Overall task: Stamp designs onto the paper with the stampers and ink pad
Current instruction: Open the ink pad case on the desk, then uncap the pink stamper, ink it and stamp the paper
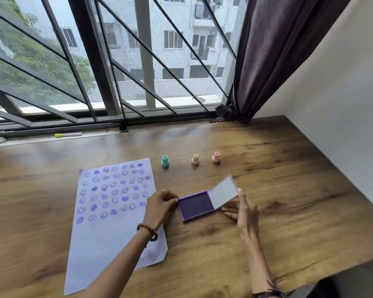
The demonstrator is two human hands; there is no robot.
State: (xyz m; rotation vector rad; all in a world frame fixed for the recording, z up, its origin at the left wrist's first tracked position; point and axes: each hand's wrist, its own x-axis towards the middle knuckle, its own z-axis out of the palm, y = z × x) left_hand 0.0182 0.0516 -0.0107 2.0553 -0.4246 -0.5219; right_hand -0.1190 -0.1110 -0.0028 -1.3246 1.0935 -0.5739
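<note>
We are steadying the ink pad (196, 208) on the tabletop (278, 179), just right of the paper (108, 214), whose upper part is covered with rows of purple faces and hearts. Our left hand (159, 204) is pinching the pad's left edge in a narrow grip, while our right hand (242, 208) is holding the raised lid (223, 193) by its outer edge. Judging by the three stampers (165, 161) standing untouched beyond the pad, we are either opening or closing it. To do this well, we are keeping the base flat, swinging the lid slowly, and keeping fingers off the inked surface.
</note>
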